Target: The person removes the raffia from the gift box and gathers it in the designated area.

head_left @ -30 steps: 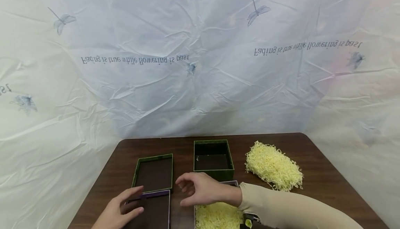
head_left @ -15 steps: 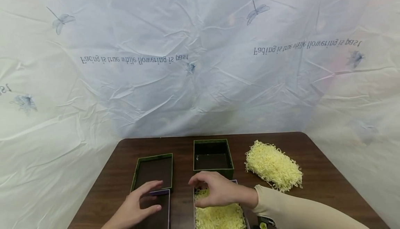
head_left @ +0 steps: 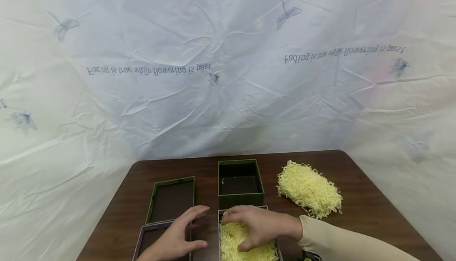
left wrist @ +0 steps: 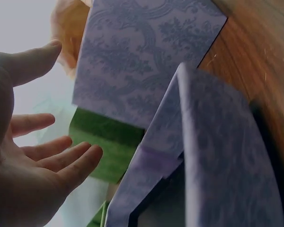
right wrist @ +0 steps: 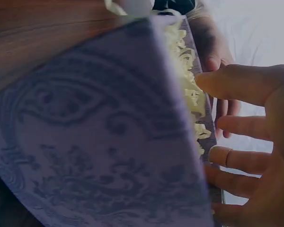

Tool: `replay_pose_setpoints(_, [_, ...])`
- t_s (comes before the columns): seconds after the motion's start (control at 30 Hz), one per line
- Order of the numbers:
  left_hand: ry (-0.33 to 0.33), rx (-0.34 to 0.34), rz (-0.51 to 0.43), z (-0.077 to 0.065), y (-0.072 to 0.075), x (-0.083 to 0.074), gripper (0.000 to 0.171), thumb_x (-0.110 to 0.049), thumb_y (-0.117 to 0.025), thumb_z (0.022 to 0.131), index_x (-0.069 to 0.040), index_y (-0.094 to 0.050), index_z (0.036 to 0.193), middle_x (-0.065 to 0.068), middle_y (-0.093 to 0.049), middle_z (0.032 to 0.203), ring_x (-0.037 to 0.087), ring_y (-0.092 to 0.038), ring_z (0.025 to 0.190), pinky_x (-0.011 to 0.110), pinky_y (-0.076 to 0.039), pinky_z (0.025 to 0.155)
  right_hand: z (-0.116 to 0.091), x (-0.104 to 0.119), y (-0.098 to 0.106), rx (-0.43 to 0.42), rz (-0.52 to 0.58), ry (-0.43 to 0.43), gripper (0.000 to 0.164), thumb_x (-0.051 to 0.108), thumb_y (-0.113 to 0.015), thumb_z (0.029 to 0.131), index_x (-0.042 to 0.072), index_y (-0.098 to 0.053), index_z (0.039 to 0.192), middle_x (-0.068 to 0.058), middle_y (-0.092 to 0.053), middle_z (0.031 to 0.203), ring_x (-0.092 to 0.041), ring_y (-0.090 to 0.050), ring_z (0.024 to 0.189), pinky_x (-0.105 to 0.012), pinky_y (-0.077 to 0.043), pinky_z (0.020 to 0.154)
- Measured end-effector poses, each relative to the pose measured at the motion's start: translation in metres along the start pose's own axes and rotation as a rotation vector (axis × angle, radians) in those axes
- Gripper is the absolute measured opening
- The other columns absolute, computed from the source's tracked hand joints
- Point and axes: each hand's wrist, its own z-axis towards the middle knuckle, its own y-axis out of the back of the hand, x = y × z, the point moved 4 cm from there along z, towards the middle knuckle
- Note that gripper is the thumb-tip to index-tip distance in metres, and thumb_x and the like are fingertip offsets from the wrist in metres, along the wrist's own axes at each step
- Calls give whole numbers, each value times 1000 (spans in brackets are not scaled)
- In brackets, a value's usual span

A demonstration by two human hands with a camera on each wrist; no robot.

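Observation:
A purple patterned box (head_left: 229, 249) filled with pale yellow shredded paper (head_left: 235, 235) sits at the near middle of the table. My right hand (head_left: 261, 225) is over this box, fingers spread and nothing gripped. In the right wrist view its fingertips are near the box's rim; whether they touch the paper is unclear. To the left, my left hand (head_left: 178, 235) hovers over the right side of a shallow purple lid (head_left: 140, 239), covering part of it. Its thumb and fingers are apart, holding nothing, as the left wrist view also shows.
Behind the purple box stands a deep green box (head_left: 242, 199). A shallow green lid (head_left: 172, 201) lies behind the purple lid. A loose heap of yellow shredded paper (head_left: 310, 190) rests at the right. A white printed sheet (head_left: 228, 106) hangs behind the table (head_left: 122, 201).
My left hand has moved right, toward the gap between lid and box. The right hand has shifted right and slightly nearer, over the filled box. The head view has turned slightly.

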Motion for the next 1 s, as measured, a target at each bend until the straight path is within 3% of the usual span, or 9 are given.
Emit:
replay_pose_setpoints(0.2, [-15, 36, -1, 7, -13, -1, 74, -30, -73, 88, -24, -34, 151, 10, -34, 151, 41, -42, 132, 39, -51, 95, 0, 3, -10, 34, -187, 110, 66, 47, -72, 85, 23, -49, 142, -6, -49, 143, -19, -49, 130, -31, -47, 100])
replay_pose_setpoints(0.37, [-26, 78, -19, 12, -21, -1, 74, -29, -71, 90, -19, -32, 152, 12, -33, 150, 38, -41, 133, 35, -51, 94, -1, 5, -15, 69, -284, 125, 71, 59, -69, 83, 26, -49, 143, -10, -48, 143, -22, -50, 128, -29, -47, 99])
replay_pose_setpoints(0.67, [-36, 100, -82, 17, -31, 0, 75, -20, -71, 90, -19, -30, 153, 12, -29, 153, 39, -38, 136, 40, -51, 96, -5, -2, -21, 235, -280, 32, 77, 62, -63, 85, 36, -33, 151, -5, -38, 152, -23, -45, 131, -30, -51, 91])
replay_pose_setpoints(0.87, [-22, 107, -164, 19, -32, 1, 75, -18, -72, 89, -17, -31, 152, 15, -27, 154, 46, -34, 137, 37, -50, 98, -4, -3, -27, 281, -301, 28, 76, 57, -67, 85, 38, -33, 150, -4, -35, 153, -22, -48, 126, -26, -52, 84])
replay_pose_setpoints(1.0, [-14, 107, -153, 20, -31, -1, 75, -20, -73, 88, -17, -32, 151, 15, -29, 153, 47, -34, 136, 35, -51, 97, -4, -4, -31, 303, -300, -5, 72, 53, -69, 85, 40, -36, 148, -1, -36, 151, -22, -51, 121, -26, -52, 77])
